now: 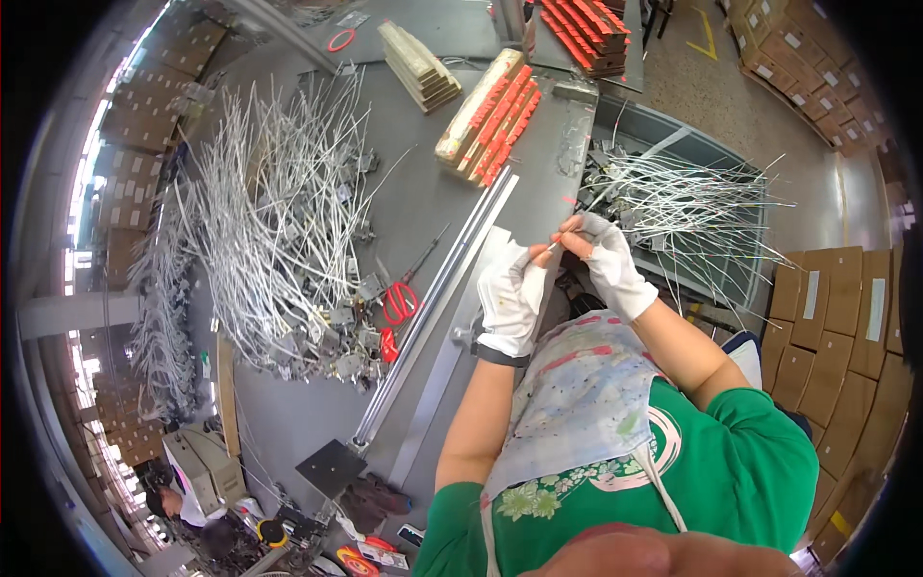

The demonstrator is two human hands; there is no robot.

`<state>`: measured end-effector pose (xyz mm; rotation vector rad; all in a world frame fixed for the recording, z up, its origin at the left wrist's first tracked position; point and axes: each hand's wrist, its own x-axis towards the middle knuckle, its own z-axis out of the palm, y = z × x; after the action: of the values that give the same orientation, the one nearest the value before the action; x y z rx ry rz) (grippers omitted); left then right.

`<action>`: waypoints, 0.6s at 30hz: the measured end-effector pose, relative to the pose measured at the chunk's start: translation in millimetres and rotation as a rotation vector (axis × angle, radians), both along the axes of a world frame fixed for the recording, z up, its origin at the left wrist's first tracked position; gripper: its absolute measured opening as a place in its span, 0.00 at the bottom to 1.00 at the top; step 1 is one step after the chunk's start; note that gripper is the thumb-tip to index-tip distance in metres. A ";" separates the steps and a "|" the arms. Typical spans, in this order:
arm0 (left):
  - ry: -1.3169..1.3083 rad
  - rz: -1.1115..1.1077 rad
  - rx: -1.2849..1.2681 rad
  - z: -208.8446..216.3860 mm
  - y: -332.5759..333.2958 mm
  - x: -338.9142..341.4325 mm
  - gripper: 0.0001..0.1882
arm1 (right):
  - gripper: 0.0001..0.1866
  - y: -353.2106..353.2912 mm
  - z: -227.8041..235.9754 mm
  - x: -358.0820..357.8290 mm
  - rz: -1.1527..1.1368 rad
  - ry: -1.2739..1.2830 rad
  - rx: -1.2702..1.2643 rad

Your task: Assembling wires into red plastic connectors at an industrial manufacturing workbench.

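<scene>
My left hand (510, 298) and my right hand (615, 264), in white gloves with bare fingertips, meet above the near edge of the table. Both are closed in a pinch, fingertips almost touching, around something too small to make out. Left of my left hand runs a long metal rail (433, 313). Beyond it lie red-handled scissors (400, 302), beside a large pile of white wires (279, 212) with small metal parts at their ends. To the right of my right hand, a grey bin (735, 149) holds more wires (683, 197) with metal parts.
Stacked wooden strips with red pieces (495, 120) stand toward the far side, near pale stacked strips (418, 67). More red pieces (586, 38) sit at the back. Cardboard boxes (832, 332) rise on the right. A black plate (330, 467) and another person (173, 502) are at lower left.
</scene>
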<state>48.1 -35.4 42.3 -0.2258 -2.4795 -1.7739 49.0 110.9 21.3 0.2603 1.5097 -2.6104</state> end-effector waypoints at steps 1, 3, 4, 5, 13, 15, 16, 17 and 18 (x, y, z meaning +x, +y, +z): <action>0.078 -0.002 0.001 -6.0 -3.6 -0.3 0.05 | 0.06 -3.1 8.6 2.8 -0.007 0.061 0.028; 0.241 -0.012 -0.135 3.1 -3.7 1.4 0.05 | 0.05 -6.7 11.3 8.1 -0.045 0.132 0.066; 0.397 -0.035 -0.270 9.4 -3.5 1.4 0.06 | 0.05 -7.2 12.2 10.1 -0.095 0.200 0.107; 0.420 -0.086 -0.305 18.8 -4.6 1.6 0.08 | 0.05 -7.8 17.0 12.5 -0.126 0.224 0.141; 0.466 -0.200 -0.367 12.6 17.2 -14.4 0.11 | 0.05 7.5 31.5 5.8 -0.219 0.364 0.343; 0.525 -0.202 -0.311 -0.9 20.9 -21.6 0.16 | 0.07 26.5 17.6 -3.0 -0.284 0.290 0.444; 0.518 -0.189 -0.318 -8.2 14.9 -23.9 0.16 | 0.08 38.3 12.1 -9.1 -0.320 0.215 0.383; 0.404 -0.031 -0.257 -11.4 3.9 -27.1 0.17 | 0.09 58.3 4.6 -14.4 -0.411 0.130 0.366; 0.291 0.123 -0.193 -14.8 -9.7 -30.7 0.19 | 0.10 81.3 -1.2 -19.6 -0.506 0.044 0.351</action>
<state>17.4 -45.1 27.5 -0.3118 -2.3937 -1.3476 29.4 192.2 20.1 0.7051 2.1564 -2.6839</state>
